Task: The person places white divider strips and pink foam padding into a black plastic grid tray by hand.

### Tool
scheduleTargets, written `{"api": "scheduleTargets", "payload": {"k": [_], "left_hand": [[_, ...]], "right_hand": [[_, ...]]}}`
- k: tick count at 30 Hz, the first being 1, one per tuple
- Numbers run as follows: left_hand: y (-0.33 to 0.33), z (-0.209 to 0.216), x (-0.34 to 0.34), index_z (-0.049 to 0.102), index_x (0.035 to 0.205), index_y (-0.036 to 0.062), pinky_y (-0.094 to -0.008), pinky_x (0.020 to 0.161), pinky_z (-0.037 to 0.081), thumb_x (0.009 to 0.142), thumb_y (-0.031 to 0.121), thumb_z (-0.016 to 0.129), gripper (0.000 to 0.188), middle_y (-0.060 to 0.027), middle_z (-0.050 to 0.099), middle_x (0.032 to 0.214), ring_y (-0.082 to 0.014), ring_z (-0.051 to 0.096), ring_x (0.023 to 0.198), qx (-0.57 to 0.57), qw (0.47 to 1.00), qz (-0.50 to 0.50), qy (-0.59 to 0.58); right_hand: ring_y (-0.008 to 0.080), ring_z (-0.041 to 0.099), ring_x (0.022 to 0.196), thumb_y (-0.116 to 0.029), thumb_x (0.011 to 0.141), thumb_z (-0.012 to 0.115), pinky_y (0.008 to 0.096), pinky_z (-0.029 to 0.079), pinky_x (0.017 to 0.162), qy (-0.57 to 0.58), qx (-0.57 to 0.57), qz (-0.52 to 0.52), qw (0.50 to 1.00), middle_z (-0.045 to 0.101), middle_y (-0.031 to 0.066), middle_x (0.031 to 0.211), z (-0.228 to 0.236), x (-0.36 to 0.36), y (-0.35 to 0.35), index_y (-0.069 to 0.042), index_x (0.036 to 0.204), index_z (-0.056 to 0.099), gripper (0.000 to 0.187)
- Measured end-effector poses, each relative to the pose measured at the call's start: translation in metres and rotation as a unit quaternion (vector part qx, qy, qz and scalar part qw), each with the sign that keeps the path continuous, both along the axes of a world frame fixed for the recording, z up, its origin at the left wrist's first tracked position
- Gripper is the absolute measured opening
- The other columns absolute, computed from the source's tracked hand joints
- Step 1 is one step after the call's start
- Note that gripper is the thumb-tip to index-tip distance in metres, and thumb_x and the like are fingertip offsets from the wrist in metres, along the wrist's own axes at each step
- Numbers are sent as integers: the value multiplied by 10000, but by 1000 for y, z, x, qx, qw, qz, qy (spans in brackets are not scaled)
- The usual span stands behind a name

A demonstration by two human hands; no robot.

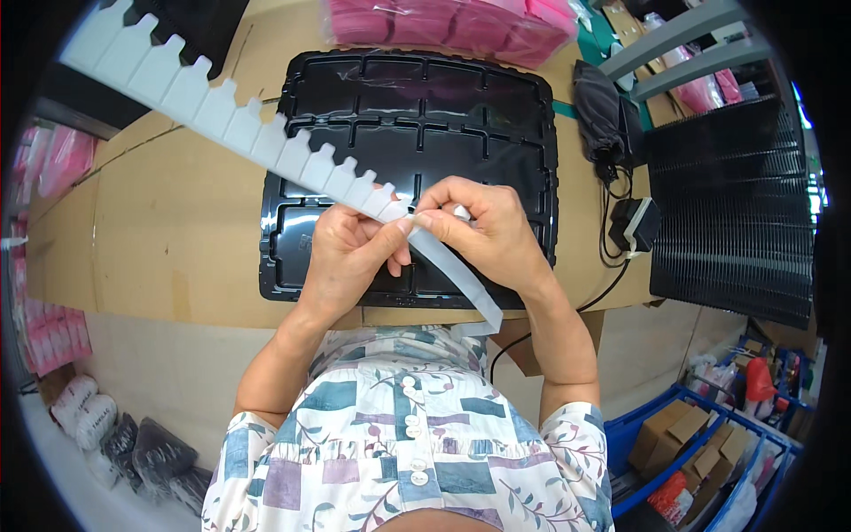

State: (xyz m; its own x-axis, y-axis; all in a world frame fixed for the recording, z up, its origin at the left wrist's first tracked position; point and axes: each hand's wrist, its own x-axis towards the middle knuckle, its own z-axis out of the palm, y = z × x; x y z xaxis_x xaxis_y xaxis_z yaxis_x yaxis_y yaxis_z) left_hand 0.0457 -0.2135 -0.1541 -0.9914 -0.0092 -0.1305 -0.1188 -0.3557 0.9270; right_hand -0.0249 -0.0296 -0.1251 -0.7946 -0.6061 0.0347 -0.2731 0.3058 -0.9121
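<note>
A long white strip [222, 120] with a row of notched tabs along its upper edge runs from the far left corner down to my hands. My left hand [346, 253] is closed on its near end, thumb on top. Thumb and forefinger of my right hand [479, 222] pinch at the same spot, fingertips nearly touching the left thumb. From between the hands a plain white band [456, 270] hangs toward me, its end folded over. What exactly the right fingertips grip is too small to make out. Beneath both hands lies a black plastic tray [417, 115] with several shallow compartments.
The tray rests on a cardboard-covered table [177, 213]. Pink bagged goods [452, 25] stand behind it. To the right are a black pouch [598, 102], a cabled adapter [634, 224] and a stack of black trays [731, 195]. Blue crates [683, 443] holding boxes stand lower right.
</note>
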Motion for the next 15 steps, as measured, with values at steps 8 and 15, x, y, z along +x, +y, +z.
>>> {"api": "scheduleTargets", "payload": {"k": [8,15], "left_hand": [[-14,10,-5,647,979,-3,-199,460,356,954,158,654,163,3,615,733,-39,533,563,-98,994,30,23],[-17,-6,3,670,985,-7,-224,566,426,944,115,648,131,-35,644,759,-75,560,617,-304,936,140,113]], "right_hand": [[93,548,555,-49,826,722,263,429,503,142,-18,-61,988,594,25,669,-7,12,-14,1,863,658,89],[129,543,531,-27,790,707,277,439,483,375,-49,23,925,534,24,651,-5,7,-20,-45,848,630,98]]}}
